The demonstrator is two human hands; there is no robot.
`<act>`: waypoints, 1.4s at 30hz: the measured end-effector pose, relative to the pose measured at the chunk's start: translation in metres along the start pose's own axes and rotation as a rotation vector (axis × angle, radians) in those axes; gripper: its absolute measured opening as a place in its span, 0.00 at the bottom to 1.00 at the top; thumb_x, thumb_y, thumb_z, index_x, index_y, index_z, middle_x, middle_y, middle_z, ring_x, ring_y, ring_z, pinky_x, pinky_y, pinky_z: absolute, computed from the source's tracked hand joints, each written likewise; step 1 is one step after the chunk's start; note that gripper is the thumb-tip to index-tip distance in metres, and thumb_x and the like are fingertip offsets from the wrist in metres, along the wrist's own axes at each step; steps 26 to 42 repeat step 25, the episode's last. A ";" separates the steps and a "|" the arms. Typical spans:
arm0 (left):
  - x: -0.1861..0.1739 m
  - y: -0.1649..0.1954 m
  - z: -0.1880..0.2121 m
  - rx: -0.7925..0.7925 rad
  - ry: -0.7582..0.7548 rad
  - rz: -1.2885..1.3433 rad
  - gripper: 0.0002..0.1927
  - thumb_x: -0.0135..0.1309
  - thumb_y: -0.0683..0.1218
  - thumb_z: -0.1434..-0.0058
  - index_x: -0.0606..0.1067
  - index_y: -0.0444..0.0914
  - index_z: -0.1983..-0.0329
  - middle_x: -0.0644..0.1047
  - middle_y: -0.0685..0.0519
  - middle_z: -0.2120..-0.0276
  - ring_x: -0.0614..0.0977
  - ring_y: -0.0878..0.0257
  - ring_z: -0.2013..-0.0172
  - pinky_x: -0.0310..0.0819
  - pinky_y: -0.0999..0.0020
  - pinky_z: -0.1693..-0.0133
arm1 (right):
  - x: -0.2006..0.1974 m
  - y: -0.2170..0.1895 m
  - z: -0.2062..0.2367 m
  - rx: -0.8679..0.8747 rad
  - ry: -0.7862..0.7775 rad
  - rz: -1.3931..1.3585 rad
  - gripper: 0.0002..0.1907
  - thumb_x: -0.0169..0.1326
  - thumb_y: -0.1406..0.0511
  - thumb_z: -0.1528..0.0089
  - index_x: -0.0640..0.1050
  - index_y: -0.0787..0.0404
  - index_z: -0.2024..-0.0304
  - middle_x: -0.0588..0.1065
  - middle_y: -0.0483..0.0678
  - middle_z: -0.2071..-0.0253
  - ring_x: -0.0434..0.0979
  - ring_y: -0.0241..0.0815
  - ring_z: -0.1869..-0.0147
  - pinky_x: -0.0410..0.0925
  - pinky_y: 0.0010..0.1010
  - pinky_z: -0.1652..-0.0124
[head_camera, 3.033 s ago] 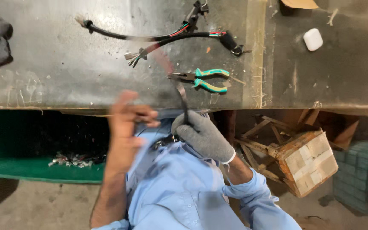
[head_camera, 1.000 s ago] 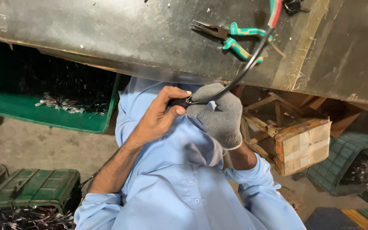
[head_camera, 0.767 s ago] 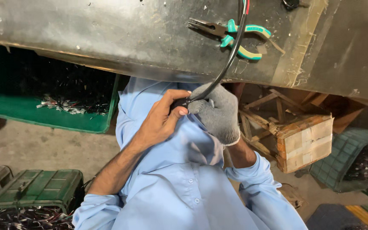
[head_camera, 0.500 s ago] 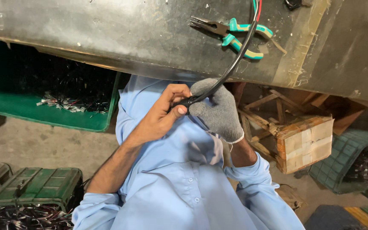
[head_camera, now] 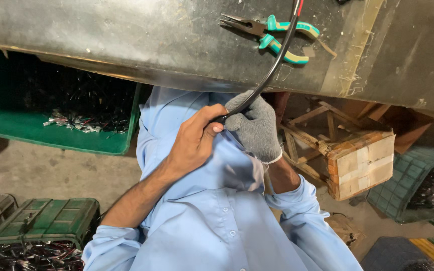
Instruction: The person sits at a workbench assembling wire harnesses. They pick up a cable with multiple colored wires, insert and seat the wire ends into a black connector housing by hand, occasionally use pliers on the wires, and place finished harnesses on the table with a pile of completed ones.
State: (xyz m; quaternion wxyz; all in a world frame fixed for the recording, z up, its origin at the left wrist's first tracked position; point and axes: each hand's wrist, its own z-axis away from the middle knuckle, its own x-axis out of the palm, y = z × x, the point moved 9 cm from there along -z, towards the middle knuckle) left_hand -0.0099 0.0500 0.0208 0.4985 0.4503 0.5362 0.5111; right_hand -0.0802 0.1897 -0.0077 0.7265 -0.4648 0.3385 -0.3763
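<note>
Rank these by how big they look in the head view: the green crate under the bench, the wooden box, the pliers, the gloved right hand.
1. Green crate, largest, though partly hidden under the bench.
2. Wooden box.
3. Pliers and gloved right hand: look about alike; the hand is nearer the camera, so no ranking.

left hand (head_camera: 194, 143): bare, fingers pinched | right hand (head_camera: 255, 126): gloved, fisted

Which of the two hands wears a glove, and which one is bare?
The right hand wears a grey knit glove and grips the black cable. The left hand is bare; its fingers pinch the same cable's lower end, just beside the gloved one.
</note>
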 end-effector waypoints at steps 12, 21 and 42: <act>-0.007 -0.007 0.004 0.029 -0.071 0.175 0.16 0.49 0.50 0.21 0.65 0.39 0.37 0.76 0.50 0.61 0.77 0.62 0.64 0.71 0.71 0.61 | -0.001 -0.017 0.008 -0.013 -0.036 0.128 0.12 0.56 0.75 0.42 0.82 0.65 0.56 0.80 0.44 0.60 0.79 0.31 0.57 0.74 0.25 0.56; 0.013 -0.017 0.002 -0.196 -0.314 0.756 0.31 0.45 0.62 0.24 0.51 0.41 0.31 0.72 0.52 0.67 0.66 0.71 0.71 0.56 0.76 0.70 | 0.003 0.006 0.005 0.136 -0.314 -0.281 0.21 0.64 0.65 0.41 0.77 0.64 0.46 0.77 0.44 0.53 0.76 0.33 0.51 0.71 0.26 0.52; 0.019 -0.016 0.006 -0.245 -0.338 0.833 0.31 0.47 0.63 0.25 0.52 0.43 0.30 0.72 0.51 0.68 0.63 0.73 0.74 0.54 0.77 0.71 | 0.004 0.022 0.003 0.026 -0.330 -0.324 0.24 0.70 0.62 0.43 0.77 0.64 0.48 0.76 0.44 0.51 0.76 0.35 0.48 0.71 0.28 0.47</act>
